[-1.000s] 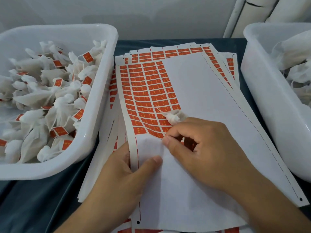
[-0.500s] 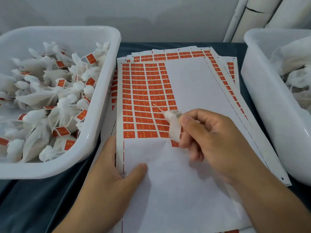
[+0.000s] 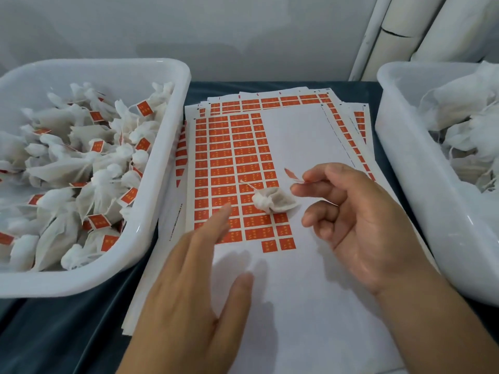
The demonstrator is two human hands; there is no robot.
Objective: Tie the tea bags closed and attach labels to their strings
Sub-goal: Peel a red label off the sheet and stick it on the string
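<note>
Left hand (image 3: 197, 287) reads flat, fingers straight and apart, over the label sheet (image 3: 297, 279); I cannot tell whether it touches the paper. Tea bag (image 3: 272, 201) hangs below the right hand (image 3: 359, 225), over the sheet's orange rows. I see that hand pinching one label (image 3: 293, 175) at its fingertips. How the bag is held is unclear. Both bins are cut off by the frame edges.

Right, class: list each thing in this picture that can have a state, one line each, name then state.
Tea bag: tied shut, unlabelled, held over the sheets.
Peeled label: off its sheet, pinched by right hand.
Left hand: open, fingers straight, holding nothing.
Top label sheet: partly used.
Left tub: holds tied, labelled bags.
Right tub: holds bags without labels.
</note>
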